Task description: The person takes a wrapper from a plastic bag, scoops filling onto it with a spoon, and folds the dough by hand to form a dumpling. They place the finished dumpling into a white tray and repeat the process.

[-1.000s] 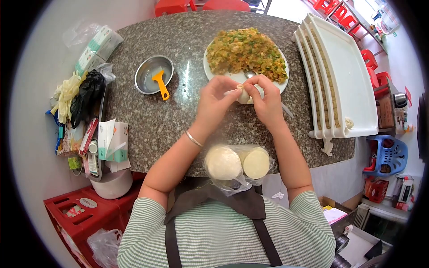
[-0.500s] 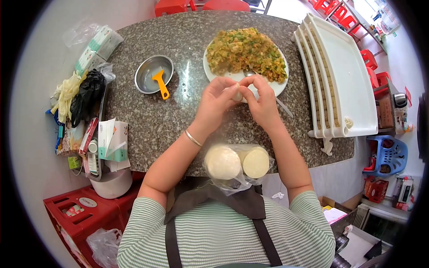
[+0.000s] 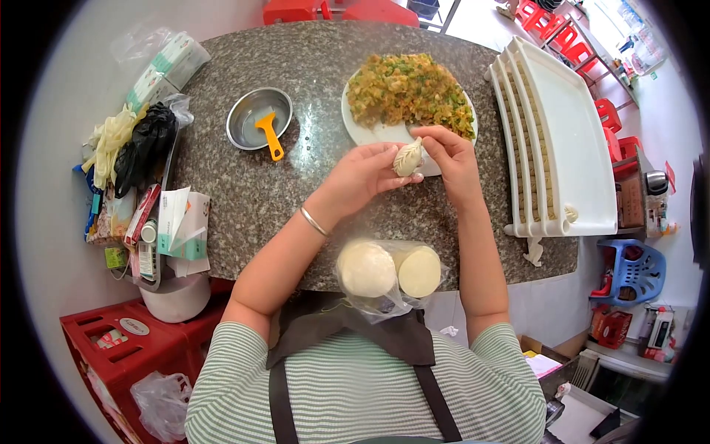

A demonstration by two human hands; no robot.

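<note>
A pleated dumpling (image 3: 408, 157) rests in the palm of my left hand (image 3: 364, 176), over the granite table (image 3: 296, 177). My right hand (image 3: 452, 157) pinches its top edge with thumb and fingers. Just behind the hands is a white plate (image 3: 370, 133) heaped with chopped yellow-green filling (image 3: 407, 92), with a spoon handle partly hidden under my right hand. Two stacks of round dough wrappers in a clear bag (image 3: 388, 270) lie at the near table edge, close to my apron.
A stack of white trays (image 3: 562, 133) stands at the right, one dumpling (image 3: 570, 214) at its near corner. A small steel bowl with an orange-handled scraper (image 3: 259, 122) sits at the left. Gloves, boxes and packets (image 3: 148, 185) crowd the left edge. A red crate (image 3: 118, 348) sits below.
The hands have opened apart slightly and the dumpling is now exposed, closed and pleated, lying in my left palm. The view shifted a little downward.
</note>
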